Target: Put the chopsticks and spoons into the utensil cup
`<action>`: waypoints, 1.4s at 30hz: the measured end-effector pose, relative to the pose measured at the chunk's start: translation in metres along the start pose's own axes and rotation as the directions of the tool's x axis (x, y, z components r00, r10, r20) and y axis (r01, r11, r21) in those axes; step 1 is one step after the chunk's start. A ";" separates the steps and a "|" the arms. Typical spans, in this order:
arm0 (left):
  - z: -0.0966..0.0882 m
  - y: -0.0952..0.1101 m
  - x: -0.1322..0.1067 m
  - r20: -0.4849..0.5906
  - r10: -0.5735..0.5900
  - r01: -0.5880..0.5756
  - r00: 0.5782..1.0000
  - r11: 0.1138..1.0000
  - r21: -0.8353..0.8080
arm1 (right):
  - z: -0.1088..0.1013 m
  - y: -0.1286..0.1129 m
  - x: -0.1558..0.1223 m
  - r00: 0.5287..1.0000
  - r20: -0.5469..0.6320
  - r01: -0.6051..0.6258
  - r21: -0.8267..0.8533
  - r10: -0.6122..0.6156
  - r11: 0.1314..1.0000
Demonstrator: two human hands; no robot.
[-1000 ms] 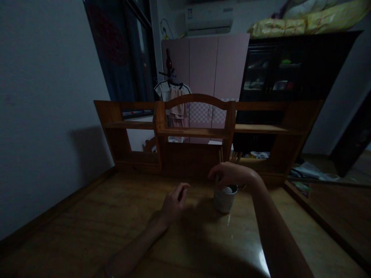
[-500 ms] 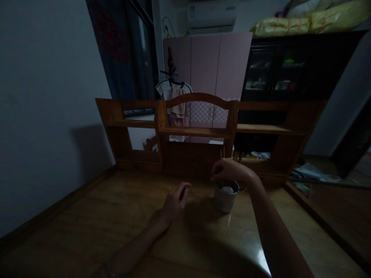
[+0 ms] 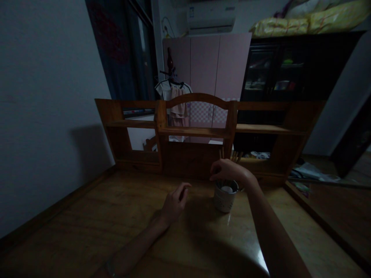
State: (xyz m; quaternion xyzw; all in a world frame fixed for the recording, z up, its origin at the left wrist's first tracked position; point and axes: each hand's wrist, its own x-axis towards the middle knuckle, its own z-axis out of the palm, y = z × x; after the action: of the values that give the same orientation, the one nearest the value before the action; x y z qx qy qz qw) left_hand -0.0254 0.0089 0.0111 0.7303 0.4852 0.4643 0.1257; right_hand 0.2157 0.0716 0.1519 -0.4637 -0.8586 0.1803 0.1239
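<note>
A white cylindrical holder with small openings in its wall stands upright on the wooden table. Several thin wooden sticks, like chopsticks, rise from it, and a white rounded piece shows inside its mouth. Over the rim, my right hand is bent at the wrist with its fingers curled closed and pointing down. Sticks pass behind that hand, and what its fingertips grip is hidden. To the left of the holder, my left hand rests near the tabletop, thumb and fingers apart, holding nothing.
A wooden shelf unit with open compartments runs along the table's far edge, close behind the holder. A white wall borders the left side. Beyond stand a pink wardrobe, hanging clothes and a dark cabinet.
</note>
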 end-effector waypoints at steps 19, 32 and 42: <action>0.000 -0.002 0.000 -0.008 0.001 -0.001 1.000 1.000 0.001 | -0.018 -0.013 -0.018 0.993 -0.119 0.003 -0.033 -0.007 0.999; -0.001 -0.001 0.000 0.001 0.011 -0.011 1.000 1.000 0.002 | -0.039 0.021 -0.060 0.978 0.003 -0.208 0.029 0.208 0.978; -0.001 -0.001 0.001 0.008 0.005 -0.005 1.000 1.000 0.001 | -0.021 0.027 -0.048 0.921 0.235 -0.362 0.215 0.312 0.907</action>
State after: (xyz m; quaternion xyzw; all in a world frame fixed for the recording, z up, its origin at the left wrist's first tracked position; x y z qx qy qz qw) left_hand -0.0269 0.0095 0.0116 0.7335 0.4830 0.4613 0.1261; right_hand 0.2702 0.0497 0.1575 -0.5657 -0.7428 0.3523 0.0643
